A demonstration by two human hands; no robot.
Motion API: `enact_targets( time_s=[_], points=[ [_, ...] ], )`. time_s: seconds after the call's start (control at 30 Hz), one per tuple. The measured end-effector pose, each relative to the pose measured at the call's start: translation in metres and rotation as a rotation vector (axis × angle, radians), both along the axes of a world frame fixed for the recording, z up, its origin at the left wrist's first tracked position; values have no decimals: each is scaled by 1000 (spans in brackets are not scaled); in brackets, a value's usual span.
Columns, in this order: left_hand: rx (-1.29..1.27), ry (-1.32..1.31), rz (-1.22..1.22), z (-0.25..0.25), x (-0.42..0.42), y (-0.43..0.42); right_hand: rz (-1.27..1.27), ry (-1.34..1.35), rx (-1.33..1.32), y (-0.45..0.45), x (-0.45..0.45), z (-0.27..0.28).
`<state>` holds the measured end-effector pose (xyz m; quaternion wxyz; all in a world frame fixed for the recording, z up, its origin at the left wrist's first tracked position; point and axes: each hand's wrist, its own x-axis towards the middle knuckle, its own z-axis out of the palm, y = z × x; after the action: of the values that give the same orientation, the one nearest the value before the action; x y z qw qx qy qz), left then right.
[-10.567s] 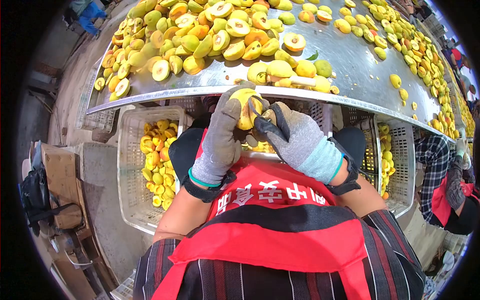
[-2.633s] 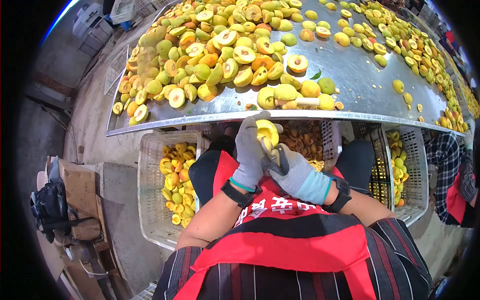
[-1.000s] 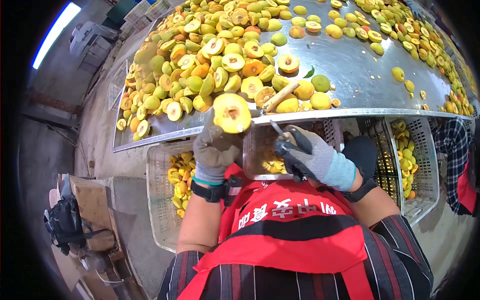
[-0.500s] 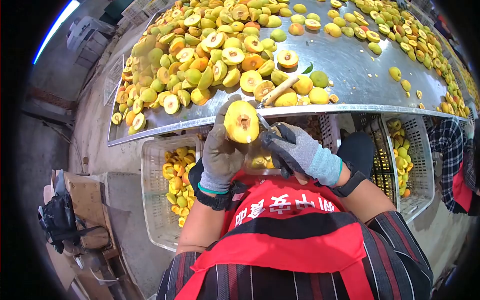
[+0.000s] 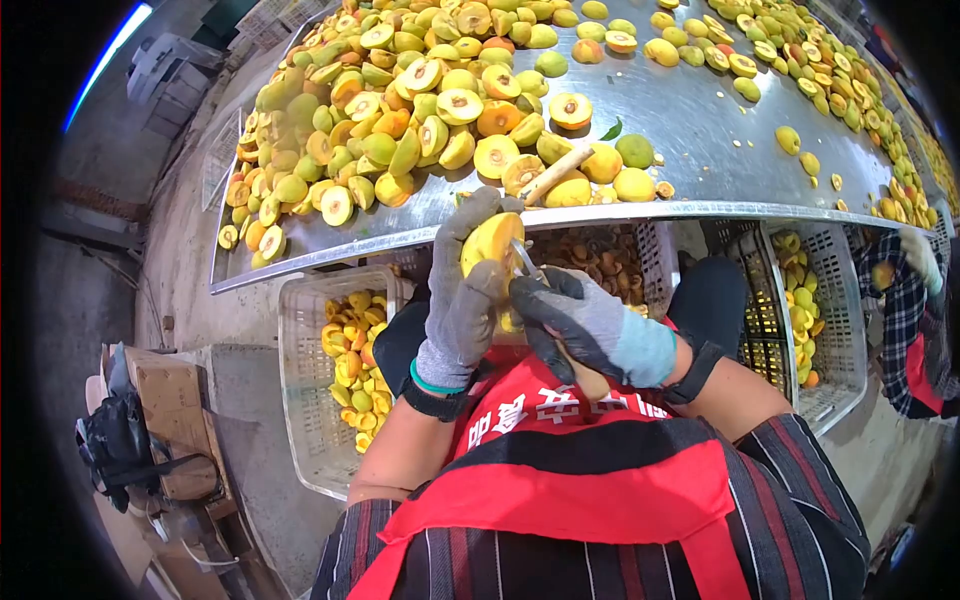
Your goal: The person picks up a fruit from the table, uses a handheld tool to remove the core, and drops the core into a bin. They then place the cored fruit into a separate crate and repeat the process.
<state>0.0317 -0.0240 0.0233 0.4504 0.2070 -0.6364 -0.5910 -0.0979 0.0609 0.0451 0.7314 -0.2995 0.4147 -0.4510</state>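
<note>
One cut fruit half is in the left hand, fingers and thumb curled round it, just off the near edge of the metal bench. Right hand is wrapped around a tool, pale handle end poking out below; metal tip at the fruit's cut side, can't tell how deep. Bench carries a fruit heap, plus a pale wooden handle near the edge. Crate of yellow pieces sits below, left.
</note>
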Motion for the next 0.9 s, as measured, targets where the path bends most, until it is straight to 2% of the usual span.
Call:
enact_targets(
  time_s=[0.03, 0.1, 0.13, 0.17, 0.2, 0.27, 0.3, 0.37, 0.4, 0.47, 0.5, 0.6, 0.67, 0.73, 0.8, 0.83, 0.87, 0.9],
  points=[
    [-18, 42, -80, 0, 2, 0, 26, -117, 5, 2, -2, 1],
    [-37, 84, -159, 0, 6, -4, 40, -135, -35, 4, -6, 1],
    [-28, 24, -192, -1, 10, -8, 52, -152, -76, 5, -7, 2],
    [-21, -36, -226, -1, 11, -10, 26, -77, -5, 4, -7, 4],
    [-25, -37, -230, 2, 11, -9, 23, -77, -10, 2, -7, 4],
    [177, -10, -233, 8, 10, -4, -17, 116, -13, 1, -4, 2],
    [181, -12, -234, 9, 8, -1, -17, 114, -9, 1, -1, 1],
    [232, -3, -133, 11, 3, 1, -37, 328, -100, 2, 5, 0],
    [232, -4, -131, 11, 3, 0, -35, 327, -100, 2, 6, 1],
    [-46, -266, 28, 13, 1, -4, 17, 324, -59, 2, 5, 5],
    [295, -13, -47, 15, -2, -2, 16, 324, -56, 2, 4, 4],
    [198, -149, -102, 20, -1, -7, 137, 288, -34, -1, 0, -3],
    [211, -120, -56, 18, -3, -3, 42, 546, -158, 0, 4, -10],
    [224, -90, -9, 12, -9, 7, 34, 534, -252, 2, 5, -10],
    [88, 98, 195, 5, -14, 16, 26, 518, -378, 3, 7, -8],
    [-76, -11, 174, 1, -7, 13, 88, 541, -404, 7, 7, -10],
    [-105, -39, 128, -12, -2, 4, 144, 573, -453, 4, 5, -12],
    [-208, -158, 136, -9, 4, 2, 103, 882, -758, 2, 3, -31]
  ],
)
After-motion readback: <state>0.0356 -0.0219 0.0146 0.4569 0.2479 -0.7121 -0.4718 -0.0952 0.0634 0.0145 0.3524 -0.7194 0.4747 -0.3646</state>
